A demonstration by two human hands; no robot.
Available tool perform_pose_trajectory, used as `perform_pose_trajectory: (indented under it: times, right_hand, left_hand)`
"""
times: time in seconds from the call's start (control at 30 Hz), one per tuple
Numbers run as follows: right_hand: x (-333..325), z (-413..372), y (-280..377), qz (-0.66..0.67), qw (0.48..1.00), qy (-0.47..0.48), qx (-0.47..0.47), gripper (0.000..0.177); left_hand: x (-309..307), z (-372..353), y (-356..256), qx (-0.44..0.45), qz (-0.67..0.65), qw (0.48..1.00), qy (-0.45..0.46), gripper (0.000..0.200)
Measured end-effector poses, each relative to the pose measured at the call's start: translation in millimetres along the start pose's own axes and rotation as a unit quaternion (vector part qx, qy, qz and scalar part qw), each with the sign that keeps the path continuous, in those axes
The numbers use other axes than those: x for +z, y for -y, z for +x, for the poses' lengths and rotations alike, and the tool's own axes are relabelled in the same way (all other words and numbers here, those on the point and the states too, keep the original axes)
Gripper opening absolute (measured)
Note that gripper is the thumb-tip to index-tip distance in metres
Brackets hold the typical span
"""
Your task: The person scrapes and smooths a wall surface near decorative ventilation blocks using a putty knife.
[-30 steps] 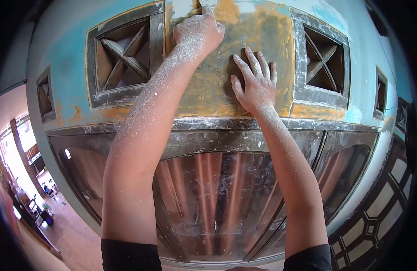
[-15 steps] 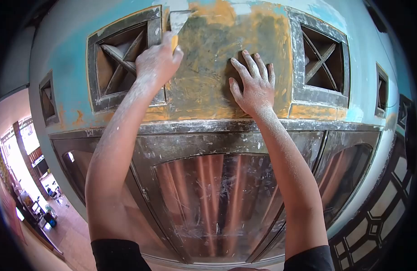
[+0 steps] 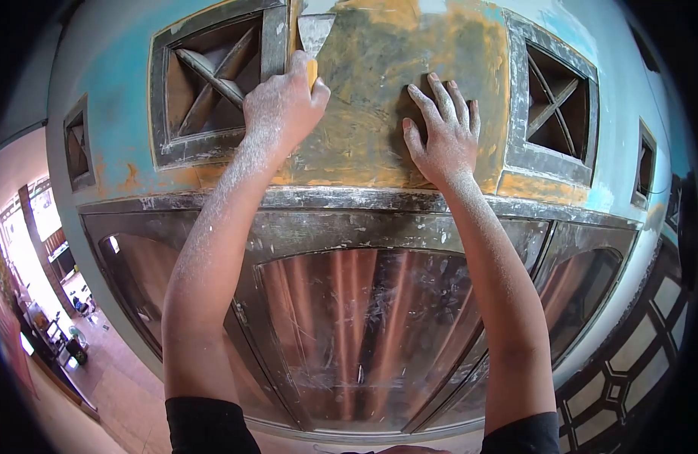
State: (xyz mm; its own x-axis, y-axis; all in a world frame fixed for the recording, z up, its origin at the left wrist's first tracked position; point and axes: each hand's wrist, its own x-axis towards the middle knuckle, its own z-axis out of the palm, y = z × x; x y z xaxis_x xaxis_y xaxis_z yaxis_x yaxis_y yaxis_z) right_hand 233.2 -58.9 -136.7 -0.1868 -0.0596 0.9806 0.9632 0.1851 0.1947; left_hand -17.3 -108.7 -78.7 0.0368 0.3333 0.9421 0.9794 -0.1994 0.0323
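My left hand [image 3: 282, 102] is closed round the yellow handle of a putty knife [image 3: 316, 32]. The knife's broad metal blade points up against the scraped wall panel [image 3: 371, 98], near the panel's upper left edge. Spread flat on the right part of that panel is my right hand [image 3: 445, 140], its fingers apart and nothing in it. The panel has patchy olive-brown and orange colour. White dust coats both hands and forearms.
Wooden vent frames with crossed bars flank the panel, one at left [image 3: 212, 83] and one at right [image 3: 553, 102]. Below runs a ledge [image 3: 349, 198] above a glazed wooden window [image 3: 364, 325] with reddish curtains. Turquoise paint [image 3: 122, 113] shows on the wall. A tiled floor [image 3: 125, 378] lies at lower left.
Both hands have shifted slightly right in view, as has the panel. The putty knife stays in my left hand, its blade still near the panel's upper left. My right hand remains flat.
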Motion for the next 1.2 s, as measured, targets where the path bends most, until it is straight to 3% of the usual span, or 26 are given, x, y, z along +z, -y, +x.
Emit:
perform_pose_trajectory:
  times: [0.4, 0.47, 0.8, 1.0, 1.07, 1.1, 1.13, 1.2]
  right_hand:
    - [-3.3, -4.7, 3.5, -0.011, 1.000, 0.028, 0.008, 0.057]
    - [-4.3, -8.0, 5.9, -0.023, 0.999, 0.045, 0.013, 0.059]
    - [-7.7, -39.2, 11.8, -0.041, 0.994, 0.100, 0.011, 0.058]
    - [-28.0, -42.5, 22.5, 0.165, 0.978, 0.130, 0.020, 0.050]
    - [-37.2, -41.4, 21.4, 0.240, 0.944, 0.225, 0.037, 0.048]
    - [-29.8, -46.7, 22.0, 0.282, 0.949, 0.131, 0.045, 0.043]
    - [-34.3, -46.8, 21.1, 0.279, 0.951, 0.128, 0.046, 0.043]
    - [-43.1, -44.5, 16.6, 0.369, 0.915, 0.102, 0.124, 0.037]
  left_hand:
    - [8.8, -12.0, -1.4, -0.001, -0.016, 1.000, 0.000, 0.051]
    - [27.9, -21.8, 2.7, 0.029, -0.012, 0.999, -0.043, 0.050]
    - [41.1, -68.1, -22.8, 0.018, -0.091, 0.995, 0.033, 0.053]
    - [34.0, -88.1, -65.1, 0.066, -0.170, 0.981, 0.064, 0.053]
    - [32.2, -92.1, -83.2, 0.072, -0.166, 0.978, 0.100, 0.055]
    - [30.3, -92.0, -86.3, 0.081, -0.160, 0.976, 0.121, 0.059]
    - [31.5, -90.9, -86.7, 0.085, -0.161, 0.976, 0.119, 0.059]
    - [35.7, -85.5, -86.0, 0.174, -0.201, 0.961, 0.077, 0.067]
